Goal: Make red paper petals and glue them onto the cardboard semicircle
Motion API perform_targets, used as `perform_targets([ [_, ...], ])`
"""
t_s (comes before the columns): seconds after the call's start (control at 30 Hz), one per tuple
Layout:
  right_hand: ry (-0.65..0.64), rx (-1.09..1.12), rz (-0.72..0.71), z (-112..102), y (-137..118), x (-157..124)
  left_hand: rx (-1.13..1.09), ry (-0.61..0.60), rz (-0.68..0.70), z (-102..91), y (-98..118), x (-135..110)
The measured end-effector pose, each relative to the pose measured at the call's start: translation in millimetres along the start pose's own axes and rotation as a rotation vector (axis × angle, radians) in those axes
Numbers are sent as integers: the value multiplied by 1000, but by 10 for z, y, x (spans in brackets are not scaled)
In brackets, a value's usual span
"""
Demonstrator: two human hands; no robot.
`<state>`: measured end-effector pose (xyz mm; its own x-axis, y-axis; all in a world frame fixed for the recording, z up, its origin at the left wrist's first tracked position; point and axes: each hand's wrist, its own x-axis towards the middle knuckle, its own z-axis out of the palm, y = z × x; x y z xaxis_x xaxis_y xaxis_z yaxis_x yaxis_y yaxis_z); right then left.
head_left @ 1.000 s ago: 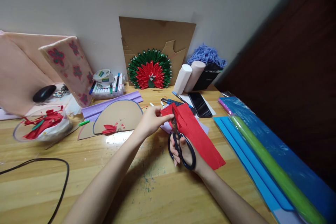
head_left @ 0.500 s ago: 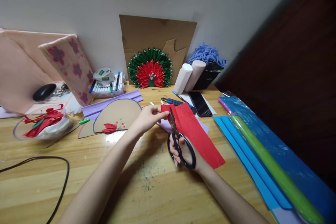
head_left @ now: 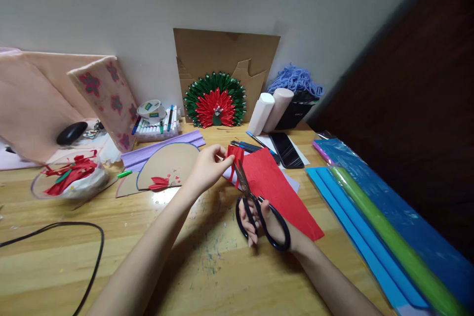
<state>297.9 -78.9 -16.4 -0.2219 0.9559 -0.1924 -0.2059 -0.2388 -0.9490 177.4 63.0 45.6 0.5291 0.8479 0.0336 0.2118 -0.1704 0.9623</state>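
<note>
On the light brown wooden desk (head_left: 237,276), a flat brown cardboard sheet (head_left: 226,52) is standing by the back edge; a thin, bendy black cord (head_left: 74,223) is lying toward the left edge.

The scissors (head_left: 249,193) have dull metal blades and smooth black handles with a gloss on them. Just right of the scissors I see red paper (head_left: 281,195), matt and faintly crinkled. Beneath them the bench (head_left: 277,281) is smooth, grained wood, lightly shiny. Left of the scissors is a matt cardboard half-disc (head_left: 166,163); farther left, a clear plastic tub (head_left: 39,188). Beyond the scissors, the phone (head_left: 287,150) looks glassy, the yarn (head_left: 296,81) woolly. Well right of them, a green roll (head_left: 385,229) gleams like plastic.
</note>
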Motion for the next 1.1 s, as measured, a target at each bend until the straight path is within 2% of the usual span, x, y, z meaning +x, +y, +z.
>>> perform_targets([
  [0.17, -5, -119, 3, -19, -77, -62, 18, -89, -10, -128, 38, -8],
  [0.33, -12, -153, 29, -45, -59, -87, -4, -175, -52, -143, 31, -21],
  [0.47, 9, -140, 26, -60, -58, -91, -51, -246, -108, -150, -22, -8],
  [0.7, 21, -67, 50, -82, -65, -53, -91, -331, -103, -180, -44, 15],
  [1.1, 38, -1, 78, -96, -27, -12, -81, -399, -104, -192, -94, 32],
])
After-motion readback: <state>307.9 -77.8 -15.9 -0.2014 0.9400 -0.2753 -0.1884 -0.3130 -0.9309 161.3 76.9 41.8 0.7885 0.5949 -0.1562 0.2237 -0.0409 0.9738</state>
